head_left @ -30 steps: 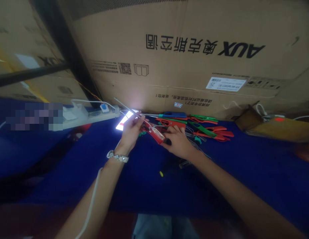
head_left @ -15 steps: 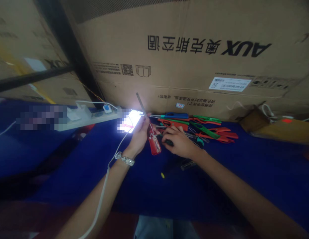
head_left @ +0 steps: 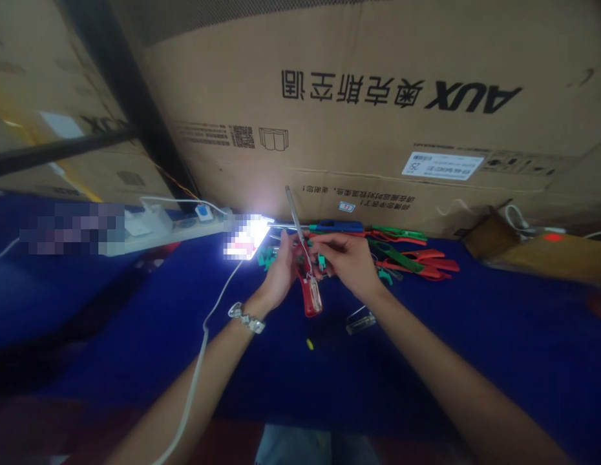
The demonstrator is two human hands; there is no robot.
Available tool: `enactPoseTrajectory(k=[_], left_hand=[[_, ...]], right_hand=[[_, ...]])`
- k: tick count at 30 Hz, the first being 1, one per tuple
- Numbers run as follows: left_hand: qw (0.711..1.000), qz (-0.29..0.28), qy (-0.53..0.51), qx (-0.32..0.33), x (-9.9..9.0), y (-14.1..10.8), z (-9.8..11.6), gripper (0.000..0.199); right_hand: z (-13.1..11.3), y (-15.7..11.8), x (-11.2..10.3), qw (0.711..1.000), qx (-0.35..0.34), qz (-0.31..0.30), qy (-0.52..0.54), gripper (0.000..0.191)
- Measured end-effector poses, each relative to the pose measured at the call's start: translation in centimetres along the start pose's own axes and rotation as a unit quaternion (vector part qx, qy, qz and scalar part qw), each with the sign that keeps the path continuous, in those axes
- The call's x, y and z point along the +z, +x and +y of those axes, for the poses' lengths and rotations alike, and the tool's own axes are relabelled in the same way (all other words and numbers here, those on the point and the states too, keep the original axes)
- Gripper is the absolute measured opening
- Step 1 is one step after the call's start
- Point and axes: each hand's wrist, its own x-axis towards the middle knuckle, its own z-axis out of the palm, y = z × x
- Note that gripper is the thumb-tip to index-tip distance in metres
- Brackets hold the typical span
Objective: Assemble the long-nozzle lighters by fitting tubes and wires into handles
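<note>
Closed around a red long-nosed lighter (head_left: pixel 309 298) is my left hand (head_left: pixel 280 274). The lighter's metal barrel points up and away, and its handle looks opened, with a clear fuel tank and a thin wire showing. My right hand (head_left: pixel 353 263) pinches a small green piece (head_left: pixel 322 261), perhaps a trigger, beside the lighter's middle. Whether that piece touches the lighter I cannot tell. More green pieces (head_left: pixel 267 258) lie left of my left hand. Behind my right hand are a blue lighter (head_left: pixel 337 226) and several red and green handle parts (head_left: pixel 429 260).
A glaring lit phone (head_left: pixel 249 237) stands left of my hands with a white cable (head_left: pixel 203 352) across my left forearm. Nearer me on the blue cloth (head_left: pixel 281 381) lie a clear tank (head_left: pixel 361 324) and a yellow bit (head_left: pixel 309 344). A large carton (head_left: pixel 358 148) walls the back.
My right hand has risen from the parts beside the lighter and now pinches a green piece close to it. The lighter has shifted slightly right, its barrel swinging more upright.
</note>
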Motion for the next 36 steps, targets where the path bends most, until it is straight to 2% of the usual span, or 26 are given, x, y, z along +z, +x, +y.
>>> enactPoseTrajectory(k=[4,7,10,23,26,33,36], left_hand=[[0.999,-0.019,0.023,0.032,-0.3,0.2,-0.5,0.048],[0.995,-0.030,0.070,0.070,-0.5,0.2,-0.5,0.057],[0.987,-0.028,0.128,0.092,-0.4,0.1,-0.6,0.061],[0.978,-0.084,0.178,0.064,-0.5,0.2,-0.5,0.053],[0.979,-0.084,0.175,0.065,-0.4,0.1,-0.4,0.052],[0.980,-0.092,0.158,0.074,-0.4,0.2,-0.2,0.045],[0.983,-0.086,0.146,0.070,-0.6,0.2,-0.2,0.045]], right_hand=[[0.0,0.4,0.4,0.997,-0.021,0.063,-0.050,0.020],[0.7,0.5,-0.1,0.988,-0.032,0.126,-0.087,0.018],[1.5,0.4,-0.4,0.983,-0.034,0.153,-0.097,0.019],[1.9,-0.3,-0.3,0.979,-0.054,0.155,-0.119,0.014],[1.8,-0.3,-0.4,0.984,-0.046,0.149,-0.091,0.016],[1.3,-0.3,-1.2,0.997,0.019,0.068,0.039,0.038],[0.9,-0.4,-1.9,0.994,0.074,0.019,0.076,0.040]])
